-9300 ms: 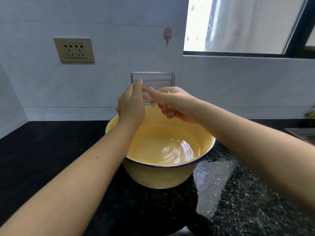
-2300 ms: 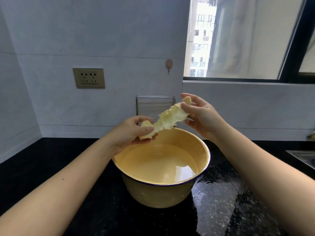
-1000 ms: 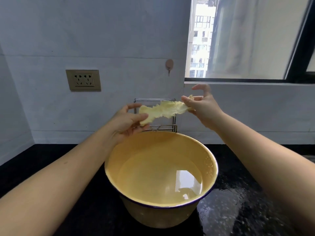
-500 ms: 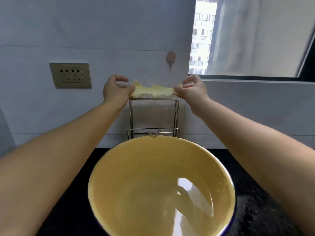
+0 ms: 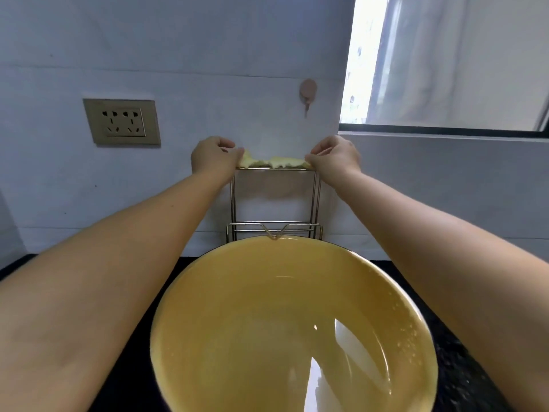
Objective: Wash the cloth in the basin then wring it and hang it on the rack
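Yellow cloth [image 5: 274,162]: crumpled into a narrow strip, stretched sideways along the top bar of the rack, resting on it or just above; exact contact hard to tell.
Left hand [image 5: 212,158]: fingers pinched together on the cloth's left end, at the rack's top left corner.
Right hand [image 5: 335,157]: fingers pinched together on the cloth's right end, at the rack's top right corner.
Arms: both bare, reaching forward over the basin, one along each side of it.
Rack [image 5: 274,203]: thin metal wire frame, upright against the wall, directly behind the basin; two side posts, one top bar, low rails at the base with a V-shaped wire in the middle.
Basin [image 5: 208,307]: yellow enamel, dark rim, nearest the camera; far edge overlaps the rack's base in view.
Water [image 5: 297,352]: clear, fills the lower part of the basin, bright reflection on the right half.
Countertop [image 5: 463,352]: black speckled stone, under the basin.
Wall: pale tiles, with a beige socket plate [image 5: 121,121] left of the rack and a small round wall hook [image 5: 308,92] above its right side.
Window [image 5: 445,60]: upper right, dark frame, bright outside.
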`<control>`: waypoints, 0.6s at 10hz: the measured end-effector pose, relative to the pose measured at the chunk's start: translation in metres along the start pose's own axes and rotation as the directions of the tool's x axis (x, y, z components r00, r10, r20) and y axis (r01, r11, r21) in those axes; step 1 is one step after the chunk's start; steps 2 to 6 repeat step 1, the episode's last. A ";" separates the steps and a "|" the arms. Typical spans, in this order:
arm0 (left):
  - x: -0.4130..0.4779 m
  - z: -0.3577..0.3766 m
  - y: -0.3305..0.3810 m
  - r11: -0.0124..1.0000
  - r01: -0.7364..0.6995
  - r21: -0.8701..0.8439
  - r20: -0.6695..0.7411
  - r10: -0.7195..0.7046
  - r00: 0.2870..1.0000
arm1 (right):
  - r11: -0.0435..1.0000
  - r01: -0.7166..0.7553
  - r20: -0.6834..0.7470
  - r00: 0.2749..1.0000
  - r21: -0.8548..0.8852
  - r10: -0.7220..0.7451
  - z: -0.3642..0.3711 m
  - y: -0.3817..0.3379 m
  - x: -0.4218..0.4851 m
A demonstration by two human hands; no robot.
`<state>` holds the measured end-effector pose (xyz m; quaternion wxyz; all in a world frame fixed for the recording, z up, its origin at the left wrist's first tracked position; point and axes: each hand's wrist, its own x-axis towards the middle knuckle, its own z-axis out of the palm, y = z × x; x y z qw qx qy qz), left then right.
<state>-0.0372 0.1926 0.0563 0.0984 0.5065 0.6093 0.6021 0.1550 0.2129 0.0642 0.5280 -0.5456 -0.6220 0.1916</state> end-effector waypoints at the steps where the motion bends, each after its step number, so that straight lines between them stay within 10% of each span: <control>1: -0.004 -0.007 0.006 0.998 0.052 -0.030 -0.032 -0.053 0.998 | 1.000 -0.002 0.005 1.000 -0.015 0.002 -0.008 -0.003 -0.006; 6: -0.004 -0.007 0.006 0.998 0.052 -0.030 -0.032 -0.053 0.998 | 1.000 -0.002 0.005 1.000 -0.015 0.002 -0.008 -0.003 -0.006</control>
